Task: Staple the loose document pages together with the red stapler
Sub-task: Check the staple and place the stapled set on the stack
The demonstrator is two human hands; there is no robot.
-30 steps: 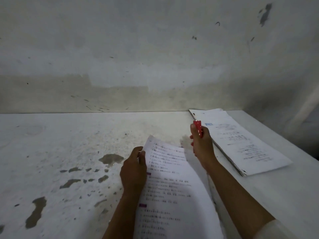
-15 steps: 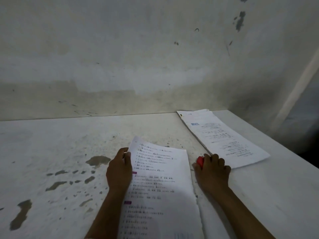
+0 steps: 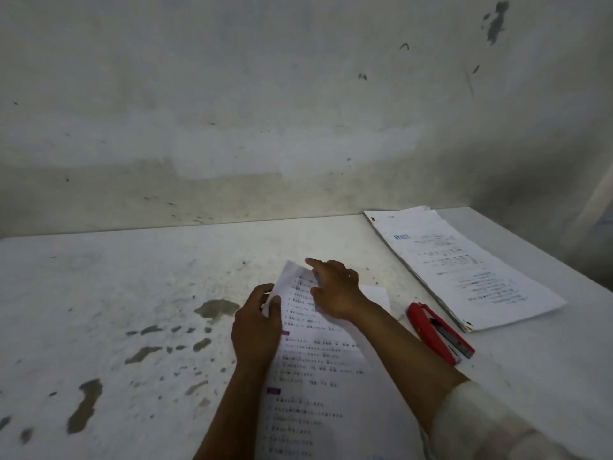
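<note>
A few printed document pages (image 3: 318,366) lie on the white table in front of me. My left hand (image 3: 257,327) pinches their upper left edge between thumb and fingers. My right hand (image 3: 335,288) rests on the top of the pages, its fingers stretched toward the upper left corner. The red stapler (image 3: 438,332) lies on the table to the right of the pages, with no hand on it.
A thicker stack of printed papers (image 3: 464,267) lies at the back right, just behind the stapler. The table (image 3: 116,293) is stained with dark patches on the left. A scuffed wall (image 3: 265,111) stands behind it, and the table's right edge is close.
My right hand has put the stapler down on the table and moved left onto the top of the pages. My left hand has kept its hold on the left edge.
</note>
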